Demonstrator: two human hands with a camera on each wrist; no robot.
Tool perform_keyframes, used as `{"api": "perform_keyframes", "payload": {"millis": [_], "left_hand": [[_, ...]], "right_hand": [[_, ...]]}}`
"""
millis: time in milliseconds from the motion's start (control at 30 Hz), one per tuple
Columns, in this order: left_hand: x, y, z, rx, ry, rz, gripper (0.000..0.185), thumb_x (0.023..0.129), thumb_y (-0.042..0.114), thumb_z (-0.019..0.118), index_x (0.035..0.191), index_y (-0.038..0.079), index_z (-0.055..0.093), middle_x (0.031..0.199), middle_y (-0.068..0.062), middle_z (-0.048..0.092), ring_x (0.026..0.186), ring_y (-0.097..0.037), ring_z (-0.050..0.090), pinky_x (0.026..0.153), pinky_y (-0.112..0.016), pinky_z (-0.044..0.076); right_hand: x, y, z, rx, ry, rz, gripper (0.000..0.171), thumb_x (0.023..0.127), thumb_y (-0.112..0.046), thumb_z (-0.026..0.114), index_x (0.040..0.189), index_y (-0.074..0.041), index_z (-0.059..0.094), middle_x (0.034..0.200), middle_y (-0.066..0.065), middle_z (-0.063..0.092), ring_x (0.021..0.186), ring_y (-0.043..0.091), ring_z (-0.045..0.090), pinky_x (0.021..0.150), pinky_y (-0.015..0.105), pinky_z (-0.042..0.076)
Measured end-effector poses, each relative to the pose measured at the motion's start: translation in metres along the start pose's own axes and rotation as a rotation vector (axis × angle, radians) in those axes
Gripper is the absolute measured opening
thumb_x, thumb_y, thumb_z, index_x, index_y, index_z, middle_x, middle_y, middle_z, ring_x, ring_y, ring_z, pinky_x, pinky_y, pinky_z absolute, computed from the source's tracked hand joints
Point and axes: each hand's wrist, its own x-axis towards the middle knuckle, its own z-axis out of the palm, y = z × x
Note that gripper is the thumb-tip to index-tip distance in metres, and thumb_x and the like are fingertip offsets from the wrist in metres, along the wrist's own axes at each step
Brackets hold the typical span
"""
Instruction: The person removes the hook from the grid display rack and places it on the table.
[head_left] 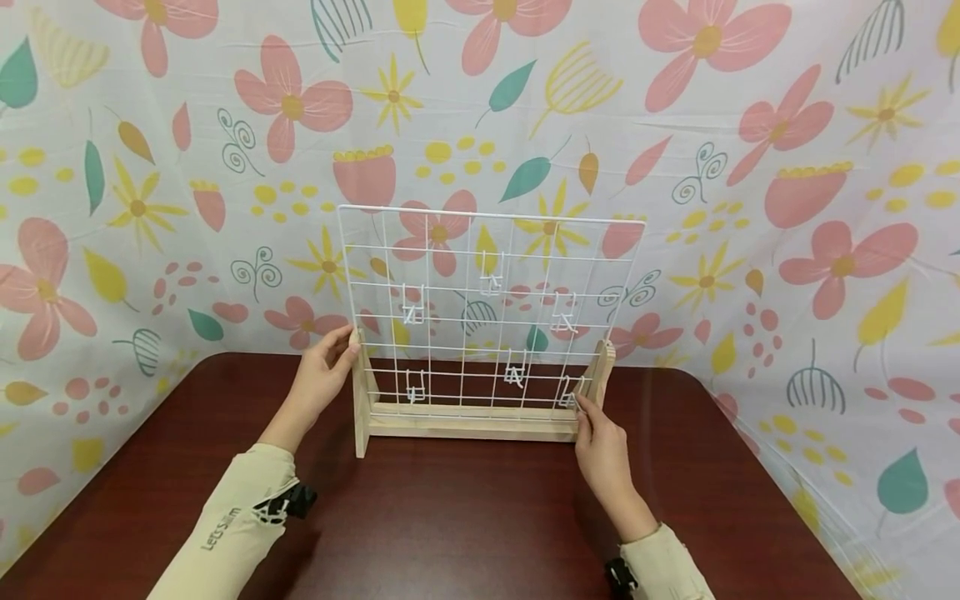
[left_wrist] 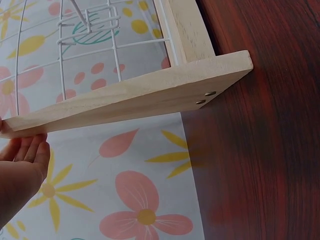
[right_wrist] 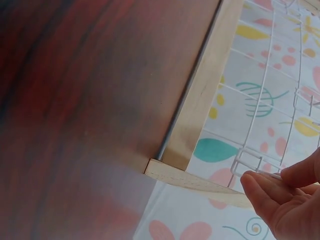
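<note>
A white wire grid panel (head_left: 491,214) stands upright in a pale wooden stand (head_left: 472,432) on the table. Small white wire hooks hang on it at several places, among them one hook (head_left: 413,312) at upper left and another (head_left: 514,375) near the lower middle. My left hand (head_left: 318,371) holds the upper end of the stand's left side board (left_wrist: 130,95), thumb on one face and fingers on the other. At the lower right of the grid, my right hand (head_left: 603,450) pinches a white wire hook (right_wrist: 245,162) between thumb and fingers.
The dark red-brown table (head_left: 465,517) extends around the stand. A flower-patterned curtain (head_left: 285,192) hangs behind the table and at its sides. The stand's right side board (head_left: 600,375) rises close behind my right hand. Two metal screw heads show low on the left board.
</note>
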Motion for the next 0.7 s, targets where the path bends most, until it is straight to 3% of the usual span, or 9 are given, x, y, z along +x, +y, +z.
{"api": "perform_keyframes", "payload": {"millis": [367,700], "left_hand": [[-0.0007,-0.0012,-0.0007,-0.018,-0.009,-0.026,0.049,0.102,0.014,0.049,0.144,-0.006,0.036,0.134,-0.029,0.049,0.123,-0.034,0.049,0.088,-0.011,0.043],[-0.0016,0.0022,0.0001,-0.027,-0.004,-0.022,0.047,0.101,0.013,0.049,0.143,-0.006,0.038,0.133,-0.028,0.051,0.121,-0.034,0.05,0.086,-0.009,0.043]], "right_hand": [[0.0014,0.0028,0.0006,-0.004,0.077,-0.004,0.022,0.087,0.009,0.062,0.108,0.009,0.068,0.091,0.024,0.07,0.074,0.036,0.068,0.059,0.05,0.052],[0.0041,0.0017,0.0008,0.002,0.127,-0.023,0.019,0.086,0.009,0.064,0.104,0.007,0.071,0.09,0.022,0.071,0.07,0.033,0.067,0.057,0.049,0.051]]}}
